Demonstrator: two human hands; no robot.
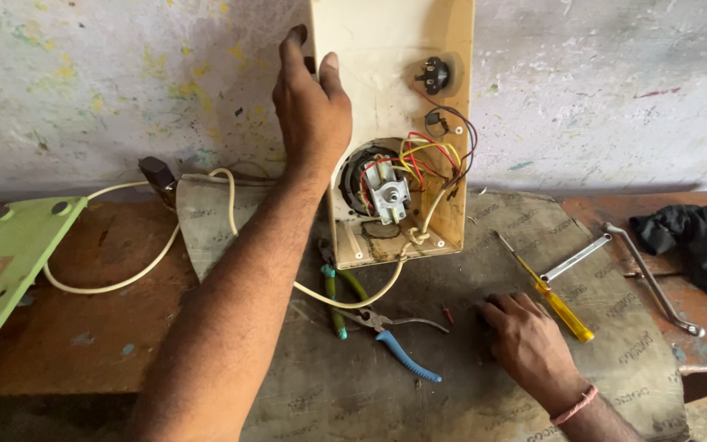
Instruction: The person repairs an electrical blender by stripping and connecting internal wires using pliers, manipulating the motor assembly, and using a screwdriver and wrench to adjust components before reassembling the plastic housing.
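Cream appliance housing [394,49] stands upright against the wall, open side showing motor [386,192] and coloured wires [431,155]. Left hand [312,106] clasps its left edge, fingers wrapped on the casing. Right hand [529,344] rests flat, holding nothing, on the mat [452,393] below the housing, near the yellow screwdriver [554,299].
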